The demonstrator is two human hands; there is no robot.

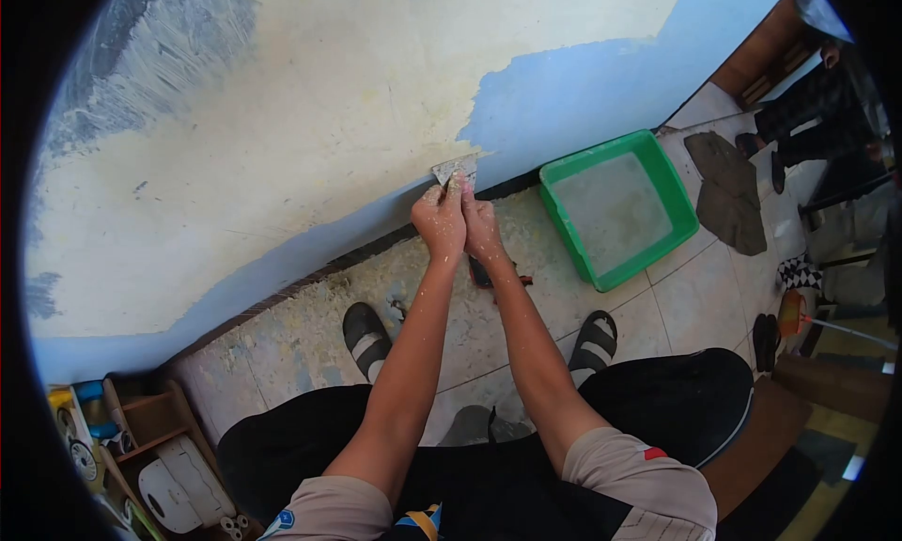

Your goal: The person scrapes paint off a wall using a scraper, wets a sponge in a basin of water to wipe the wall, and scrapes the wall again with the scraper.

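Note:
Both hands come together in the middle of the head view, closed around a putty scraper [455, 170]. Its flat, flake-smeared blade touches the wall [329, 99] low down, at the edge between bare cream plaster and light blue paint. My left hand [440, 219] and my right hand [483, 229] press close together and hide most of the handle. Pale flecks cling to my fingers and forearms. On the floor just behind my right wrist lies a dark and red object [481, 276], partly covered by the arm.
A green tub [691, 223] with cloudy water stands to the right by the wall. Paint flakes cover the tiled floor [272, 348]. A brown cloth [728, 193] lies beyond the tub, near another person's legs [799, 127]. A wooden shelf [150, 414] stands at lower left.

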